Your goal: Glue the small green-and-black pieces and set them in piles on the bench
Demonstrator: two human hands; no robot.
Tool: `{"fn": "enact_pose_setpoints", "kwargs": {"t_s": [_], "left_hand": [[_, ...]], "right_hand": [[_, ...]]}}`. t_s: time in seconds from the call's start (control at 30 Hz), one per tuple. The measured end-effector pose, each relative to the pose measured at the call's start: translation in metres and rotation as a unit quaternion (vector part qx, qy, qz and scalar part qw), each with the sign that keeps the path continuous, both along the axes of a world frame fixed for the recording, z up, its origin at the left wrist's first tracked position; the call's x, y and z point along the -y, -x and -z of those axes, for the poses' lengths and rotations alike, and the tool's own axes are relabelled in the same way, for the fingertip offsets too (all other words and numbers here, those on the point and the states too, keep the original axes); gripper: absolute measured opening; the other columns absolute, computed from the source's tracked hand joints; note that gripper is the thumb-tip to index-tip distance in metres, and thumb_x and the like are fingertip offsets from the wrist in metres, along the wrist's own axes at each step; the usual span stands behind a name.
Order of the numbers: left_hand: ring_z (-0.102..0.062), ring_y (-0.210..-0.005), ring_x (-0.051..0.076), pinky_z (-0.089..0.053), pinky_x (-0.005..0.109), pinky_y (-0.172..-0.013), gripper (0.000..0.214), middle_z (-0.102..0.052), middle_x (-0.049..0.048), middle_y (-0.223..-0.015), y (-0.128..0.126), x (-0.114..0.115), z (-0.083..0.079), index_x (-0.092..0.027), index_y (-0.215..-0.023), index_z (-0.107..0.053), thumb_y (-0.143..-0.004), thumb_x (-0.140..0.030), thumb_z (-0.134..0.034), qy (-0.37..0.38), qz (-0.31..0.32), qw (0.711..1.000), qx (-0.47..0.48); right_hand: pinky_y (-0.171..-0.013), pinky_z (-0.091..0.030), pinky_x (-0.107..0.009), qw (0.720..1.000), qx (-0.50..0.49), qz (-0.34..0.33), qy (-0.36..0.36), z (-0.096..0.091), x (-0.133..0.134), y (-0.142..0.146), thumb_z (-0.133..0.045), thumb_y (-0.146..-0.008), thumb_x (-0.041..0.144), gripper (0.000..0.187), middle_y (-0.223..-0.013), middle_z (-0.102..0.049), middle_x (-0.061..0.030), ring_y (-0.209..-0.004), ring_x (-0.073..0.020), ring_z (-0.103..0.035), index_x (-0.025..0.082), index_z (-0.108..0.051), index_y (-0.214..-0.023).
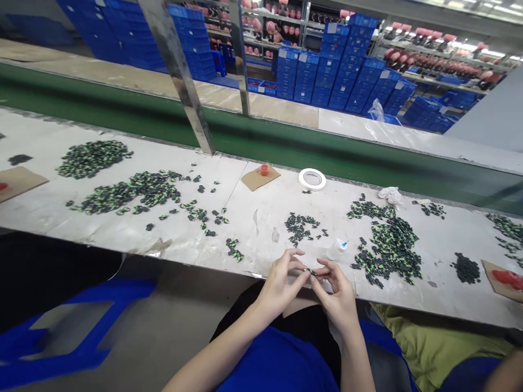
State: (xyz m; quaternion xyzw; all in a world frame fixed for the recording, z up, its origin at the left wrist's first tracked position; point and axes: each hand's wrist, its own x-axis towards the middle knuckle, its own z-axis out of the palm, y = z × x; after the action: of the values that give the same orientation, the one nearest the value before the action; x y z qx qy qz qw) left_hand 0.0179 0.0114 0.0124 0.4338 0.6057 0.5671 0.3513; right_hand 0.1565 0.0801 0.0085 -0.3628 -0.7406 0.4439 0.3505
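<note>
Between my two hands, at the table's front edge, is a small dark part with a green patch [311,272]. My left hand [285,277] pinches one end of it between thumb and fingertips. The fingertips of my right hand [333,280] close on its other end. Just beyond my right hand stands a small translucent bottle with a blue tip [336,250]. Past my fingers lies a loose pile of small dark parts [300,227]. A larger heap of black and green parts [392,245] spreads to the right of my right hand.
A white tape roll [301,179] and a red cup [265,170] on cardboard [253,181] sit toward the back. More black and green heaps [96,158] lie left. Crumpled white tissue [390,195] is at back right. A metal post [180,76] rises behind the table. A person's sleeve [441,343] shows at right.
</note>
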Motion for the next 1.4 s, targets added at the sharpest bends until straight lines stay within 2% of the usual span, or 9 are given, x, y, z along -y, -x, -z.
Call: {"fn": "enact_pose_setpoints", "kwargs": {"t_s": [0.13,0.27,0.37,0.47,0.57,0.73,0.9,1.03,1.4], "left_hand": [[-0.069,-0.088,0.019,-0.053,0.032,-0.081,0.029,-0.072,0.0052,-0.088,0.011,-0.002,0.001,-0.021,-0.111,-0.054,-0.083,-0.023,-0.061,0.008,0.066,0.998,-0.006],[-0.066,-0.093,0.023,-0.052,0.039,-0.085,0.018,-0.069,0.0083,-0.098,0.053,0.01,0.009,-0.021,-0.099,-0.067,-0.084,-0.027,-0.06,-0.008,-0.075,0.983,-0.165],[-0.059,-0.096,0.029,-0.048,0.046,-0.085,0.017,-0.07,0.0097,-0.093,0.089,0.024,0.019,-0.021,-0.094,-0.069,-0.084,-0.025,-0.056,0.017,-0.21,0.927,-0.31],[-0.054,-0.095,0.033,-0.043,0.05,-0.084,0.014,-0.071,0.0117,-0.088,0.109,0.033,0.03,-0.021,-0.083,-0.07,-0.082,-0.025,-0.057,0.059,-0.269,0.877,-0.393],[-0.052,-0.093,0.034,-0.04,0.05,-0.082,0.017,-0.07,0.0119,-0.083,0.115,0.034,0.037,-0.022,-0.071,-0.069,-0.081,-0.022,-0.056,0.067,-0.28,0.864,-0.413],[-0.052,-0.094,0.035,-0.036,0.051,-0.083,0.018,-0.07,0.0114,-0.076,0.113,0.024,0.034,-0.023,-0.069,-0.068,-0.082,-0.021,-0.055,0.035,-0.271,0.884,-0.381],[-0.06,-0.09,0.028,-0.038,0.045,-0.084,0.012,-0.073,0.0057,-0.081,0.082,0.008,0.025,-0.024,-0.08,-0.07,-0.083,-0.021,-0.058,-0.003,-0.15,0.933,-0.328],[-0.063,-0.089,0.024,-0.036,0.045,-0.087,0.009,-0.074,0.003,-0.079,0.044,-0.006,0.03,-0.023,-0.079,-0.07,-0.081,-0.017,-0.063,-0.022,-0.062,0.946,-0.316],[-0.066,-0.094,0.024,-0.05,0.041,-0.086,0.013,-0.075,0.0045,-0.087,0.039,-0.011,0.056,-0.025,-0.089,-0.074,-0.077,-0.019,-0.071,-0.053,-0.075,0.966,-0.241]], "right_hand": [[-0.064,-0.06,-0.03,0.999,-0.001,0.022,0.029,0.01,-0.005,-0.015,-0.07,-0.077,0.042,0.036,-0.073,-0.067,-0.0032,-0.066,-0.0173,-0.068,0.019,-0.062,-0.103],[-0.065,-0.058,-0.035,0.988,0.0,0.152,0.005,0.019,-0.018,-0.032,-0.071,-0.072,0.048,0.043,-0.075,-0.066,-0.0056,-0.065,-0.0186,-0.065,0.017,-0.062,-0.1],[-0.077,-0.054,-0.043,0.956,0.016,0.288,-0.053,0.019,-0.031,-0.041,-0.07,-0.072,0.05,0.047,-0.094,-0.066,-0.0111,-0.082,-0.0236,-0.064,0.018,-0.061,-0.104],[-0.088,-0.047,-0.05,0.944,0.064,0.295,-0.134,0.019,-0.041,-0.038,-0.069,-0.071,0.056,0.058,-0.114,-0.059,-0.0156,-0.112,-0.0326,-0.052,0.018,-0.059,-0.114],[-0.096,-0.036,-0.058,0.933,0.128,0.252,-0.224,0.024,-0.05,-0.026,-0.066,-0.068,0.065,0.067,-0.115,-0.058,-0.0176,-0.119,-0.0376,-0.041,0.017,-0.06,-0.114],[-0.098,-0.033,-0.061,0.938,0.115,0.235,-0.229,0.033,-0.06,-0.008,-0.062,-0.075,0.061,0.046,-0.109,-0.062,-0.0178,-0.121,-0.0377,-0.037,0.019,-0.061,-0.092],[-0.089,-0.048,-0.047,0.984,0.013,0.165,-0.062,0.021,-0.045,-0.003,-0.068,-0.076,0.046,0.036,-0.107,-0.066,-0.0127,-0.106,-0.0279,-0.059,0.021,-0.05,-0.094],[-0.064,-0.052,-0.03,0.989,-0.076,0.123,0.04,0.015,-0.027,-0.003,-0.074,-0.071,0.041,0.032,-0.075,-0.068,-0.0027,-0.07,-0.0185,-0.065,0.021,-0.05,-0.081],[-0.052,-0.045,-0.027,0.944,-0.12,0.297,0.08,0.024,-0.011,0.011,-0.071,-0.066,0.052,0.039,-0.054,-0.061,-0.0014,-0.052,-0.016,-0.056,0.015,-0.06,-0.061]]}}
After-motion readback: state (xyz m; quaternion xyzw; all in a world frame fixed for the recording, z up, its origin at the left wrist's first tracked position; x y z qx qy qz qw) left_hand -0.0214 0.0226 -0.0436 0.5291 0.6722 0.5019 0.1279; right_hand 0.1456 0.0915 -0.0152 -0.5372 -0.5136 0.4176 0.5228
